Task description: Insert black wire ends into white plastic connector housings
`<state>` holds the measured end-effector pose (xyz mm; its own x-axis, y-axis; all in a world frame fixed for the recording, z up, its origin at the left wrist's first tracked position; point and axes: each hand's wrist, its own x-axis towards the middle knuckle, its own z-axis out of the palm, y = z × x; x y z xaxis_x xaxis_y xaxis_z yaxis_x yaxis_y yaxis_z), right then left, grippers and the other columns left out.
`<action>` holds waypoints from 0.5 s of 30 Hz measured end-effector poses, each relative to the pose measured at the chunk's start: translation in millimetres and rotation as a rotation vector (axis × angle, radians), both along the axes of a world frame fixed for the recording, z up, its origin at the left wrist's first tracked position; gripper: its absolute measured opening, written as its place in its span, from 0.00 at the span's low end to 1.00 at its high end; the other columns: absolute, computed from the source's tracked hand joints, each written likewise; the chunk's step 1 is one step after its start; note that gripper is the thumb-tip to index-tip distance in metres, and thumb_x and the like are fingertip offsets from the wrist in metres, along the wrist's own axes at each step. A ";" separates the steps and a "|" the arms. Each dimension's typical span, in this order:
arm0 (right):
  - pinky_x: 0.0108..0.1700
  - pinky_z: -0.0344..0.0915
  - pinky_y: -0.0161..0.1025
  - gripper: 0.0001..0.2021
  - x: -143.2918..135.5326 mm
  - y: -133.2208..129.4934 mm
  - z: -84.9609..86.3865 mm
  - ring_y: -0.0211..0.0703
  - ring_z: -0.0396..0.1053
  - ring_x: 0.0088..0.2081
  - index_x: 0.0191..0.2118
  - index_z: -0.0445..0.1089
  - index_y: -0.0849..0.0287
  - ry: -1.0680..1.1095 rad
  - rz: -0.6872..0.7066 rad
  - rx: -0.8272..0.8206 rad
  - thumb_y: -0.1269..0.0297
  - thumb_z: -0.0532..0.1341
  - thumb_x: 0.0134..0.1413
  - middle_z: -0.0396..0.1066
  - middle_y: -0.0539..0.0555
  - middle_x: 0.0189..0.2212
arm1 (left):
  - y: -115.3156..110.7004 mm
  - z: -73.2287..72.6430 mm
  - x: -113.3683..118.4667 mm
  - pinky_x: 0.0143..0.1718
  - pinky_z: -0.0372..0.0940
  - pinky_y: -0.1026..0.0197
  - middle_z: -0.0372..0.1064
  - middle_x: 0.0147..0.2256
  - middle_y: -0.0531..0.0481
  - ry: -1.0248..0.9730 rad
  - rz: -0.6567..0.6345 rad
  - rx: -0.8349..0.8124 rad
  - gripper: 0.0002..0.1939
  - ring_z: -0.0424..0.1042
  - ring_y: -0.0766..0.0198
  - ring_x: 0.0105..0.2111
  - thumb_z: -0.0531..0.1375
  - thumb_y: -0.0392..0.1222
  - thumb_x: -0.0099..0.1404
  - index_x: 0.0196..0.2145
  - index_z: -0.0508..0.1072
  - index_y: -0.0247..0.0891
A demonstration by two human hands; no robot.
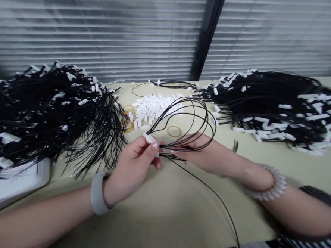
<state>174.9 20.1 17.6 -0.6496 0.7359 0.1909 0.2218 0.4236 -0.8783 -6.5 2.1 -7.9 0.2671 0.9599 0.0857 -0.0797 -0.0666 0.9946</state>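
My left hand [136,159] pinches a white connector [149,137] at the gathered end of several looped black cables [206,114]. To its right, my right hand [198,152] is closed around the lower strands of the same cables, its fingers partly hidden behind them. The loops stand up above my right hand. One loose black strand [211,188] hangs down from the bunch toward the front table edge. Just beyond the hands, a yellow rubber band [174,131] lies on the table.
A large heap of black cables [41,109] with white ends fills the left, beside a white tray [26,181]. More bundled cables [273,95] lie at the right. A pile of small white connectors [155,106] sits in the back middle. Window blinds [106,37] stand behind the table [160,221].
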 end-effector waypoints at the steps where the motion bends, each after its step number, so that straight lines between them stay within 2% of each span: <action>1: 0.50 0.63 0.36 0.11 1.8 0.1 0.2 0.36 0.67 0.44 0.44 0.69 0.59 -0.032 -0.009 -0.013 0.69 0.53 0.56 0.72 0.51 0.38 | -0.7 0.9 0.3 0.25 0.63 0.69 0.63 0.26 0.57 -0.003 -0.008 -0.001 0.08 0.67 0.74 0.22 0.54 0.44 0.63 0.31 0.67 0.36; 4: 0.45 0.65 0.36 0.08 6.2 -0.8 1.8 0.35 0.68 0.38 0.37 0.69 0.58 -0.135 -0.002 0.105 0.67 0.53 0.56 0.71 0.49 0.30 | -1.6 2.8 0.7 0.23 0.62 0.69 0.63 0.26 0.56 -0.030 -0.037 -0.030 0.08 0.67 0.74 0.21 0.55 0.43 0.63 0.30 0.66 0.36; 8: 0.44 0.63 0.35 0.08 10.8 -1.7 9.1 0.36 0.66 0.37 0.30 0.67 0.59 -0.358 -0.030 0.482 0.72 0.52 0.56 0.69 0.51 0.30 | -0.1 1.7 0.7 0.22 0.61 0.69 0.64 0.26 0.56 -0.085 -0.064 -0.099 0.08 0.66 0.75 0.19 0.56 0.42 0.63 0.30 0.67 0.35; 10: 0.38 0.63 0.37 0.08 15.9 -0.5 14.6 0.39 0.65 0.34 0.31 0.67 0.60 -0.563 -0.140 0.683 0.72 0.51 0.54 0.68 0.54 0.30 | 1.5 0.7 0.6 0.22 0.61 0.70 0.65 0.26 0.56 -0.129 -0.059 -0.139 0.08 0.66 0.75 0.19 0.56 0.42 0.62 0.29 0.67 0.35; 12: 0.30 0.60 0.39 0.07 25.0 1.9 20.5 0.42 0.64 0.29 0.30 0.67 0.62 -0.794 -0.307 0.859 0.71 0.52 0.53 0.67 0.55 0.26 | 3.1 0.5 0.7 0.22 0.61 0.70 0.65 0.26 0.55 -0.179 -0.040 -0.188 0.08 0.65 0.75 0.19 0.56 0.42 0.62 0.28 0.67 0.35; 14: 0.27 0.57 0.39 0.08 37.6 4.9 26.7 0.42 0.63 0.25 0.30 0.68 0.62 -0.921 -0.497 0.924 0.71 0.53 0.53 0.65 0.55 0.21 | 4.2 1.4 0.9 0.22 0.60 0.71 0.66 0.25 0.55 -0.216 -0.010 -0.232 0.08 0.63 0.76 0.18 0.57 0.42 0.62 0.28 0.67 0.35; 15: 0.27 0.57 0.39 0.08 44.3 6.2 30.1 0.41 0.62 0.23 0.30 0.69 0.62 -0.902 -0.602 0.918 0.71 0.53 0.52 0.65 0.54 0.20 | 4.6 2.0 1.0 0.21 0.59 0.71 0.66 0.25 0.55 -0.227 0.002 -0.247 0.08 0.63 0.76 0.18 0.57 0.41 0.62 0.28 0.67 0.35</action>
<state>219.2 26.2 47.7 -0.4401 0.7830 0.4397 0.8976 0.3979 0.1899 -5.5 6.7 -6.0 0.2659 0.9595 -0.0926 -0.3008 0.1739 0.9377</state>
